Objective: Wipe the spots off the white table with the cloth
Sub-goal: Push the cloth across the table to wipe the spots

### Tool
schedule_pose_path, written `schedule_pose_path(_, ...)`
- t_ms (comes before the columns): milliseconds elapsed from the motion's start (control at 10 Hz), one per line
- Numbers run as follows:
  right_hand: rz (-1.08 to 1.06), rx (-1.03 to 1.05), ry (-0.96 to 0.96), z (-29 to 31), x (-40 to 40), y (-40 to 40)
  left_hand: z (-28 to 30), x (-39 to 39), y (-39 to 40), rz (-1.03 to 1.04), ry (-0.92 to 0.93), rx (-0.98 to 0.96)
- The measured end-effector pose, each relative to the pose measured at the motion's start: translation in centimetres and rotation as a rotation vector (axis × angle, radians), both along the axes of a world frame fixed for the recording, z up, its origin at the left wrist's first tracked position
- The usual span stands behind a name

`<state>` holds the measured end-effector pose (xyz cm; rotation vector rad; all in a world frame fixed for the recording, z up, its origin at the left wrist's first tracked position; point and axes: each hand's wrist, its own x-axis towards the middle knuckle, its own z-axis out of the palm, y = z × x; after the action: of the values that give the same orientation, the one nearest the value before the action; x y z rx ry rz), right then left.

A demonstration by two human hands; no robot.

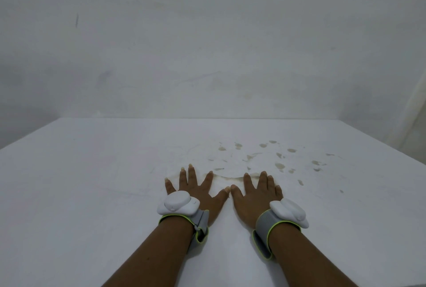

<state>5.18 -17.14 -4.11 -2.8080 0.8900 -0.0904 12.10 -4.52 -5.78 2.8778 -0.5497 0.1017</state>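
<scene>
A white cloth (218,185) lies flat on the white table (92,194), hard to tell from the surface; its far edge shows a yellow-brown stain. My left hand (198,191) and my right hand (254,194) rest palm-down on the cloth side by side, fingers spread, thumbs almost touching. Neither hand grips the fabric. Several brownish spots (280,166) and faint smears are scattered on the table just beyond and to the right of my right hand.
Each wrist wears a grey strap with a white device (177,202). A stained white wall (207,56) rises behind the table's far edge. The table's right edge runs diagonally at the right side of view.
</scene>
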Motion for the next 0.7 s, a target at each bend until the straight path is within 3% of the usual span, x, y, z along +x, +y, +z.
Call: schedule_pose_path(700, 0.003, -0.023, 0.019, 0.1, 5.2, -1.9, -0.6, 5.9, -1.8, 0.027, -0.021, -0.003)
